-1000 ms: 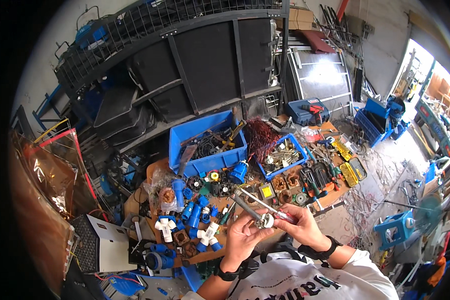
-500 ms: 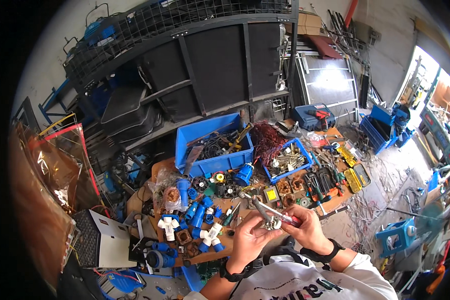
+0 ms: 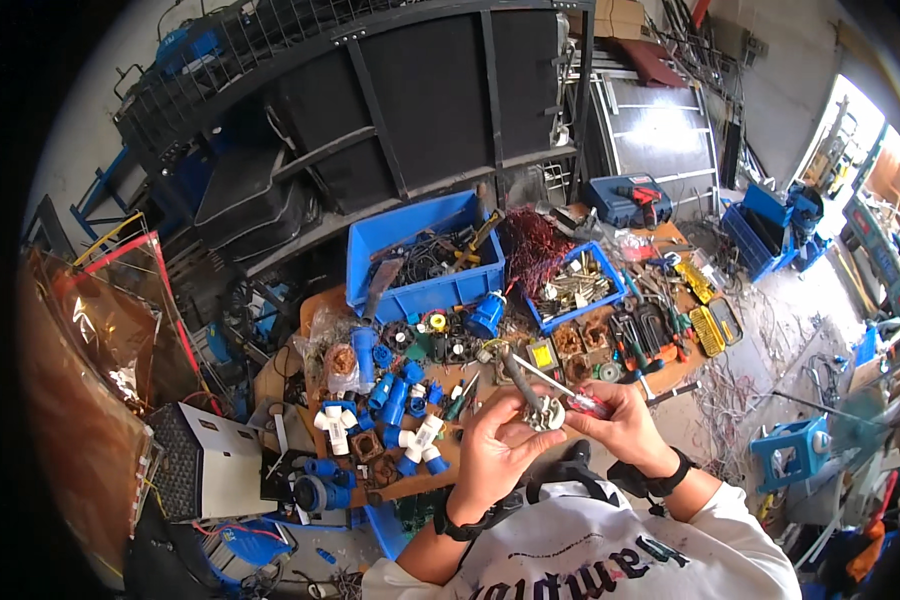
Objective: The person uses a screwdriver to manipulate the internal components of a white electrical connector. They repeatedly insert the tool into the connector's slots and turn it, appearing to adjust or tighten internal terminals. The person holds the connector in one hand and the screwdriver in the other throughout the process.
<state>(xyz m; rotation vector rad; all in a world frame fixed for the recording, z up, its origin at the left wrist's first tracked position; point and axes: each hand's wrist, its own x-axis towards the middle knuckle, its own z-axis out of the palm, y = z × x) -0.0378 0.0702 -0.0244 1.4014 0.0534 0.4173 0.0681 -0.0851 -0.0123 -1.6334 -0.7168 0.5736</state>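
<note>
Grey rod-shaped part (image 3: 522, 380), white-ended, stayed pinched in the left hand (image 3: 495, 450) as the right hand (image 3: 620, 425) kept hold of a red-handled screwdriver (image 3: 590, 406), tip pointing far, apparently driving nothing.

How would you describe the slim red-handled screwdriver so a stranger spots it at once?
Start at the printed white shirt at the bottom, then move up to the right grip. It holds the slim screwdriver, shaft pointing up-left. Its red handle and thin shaft set it apart from the thicker grey cylindrical piece in the left grip.
</note>
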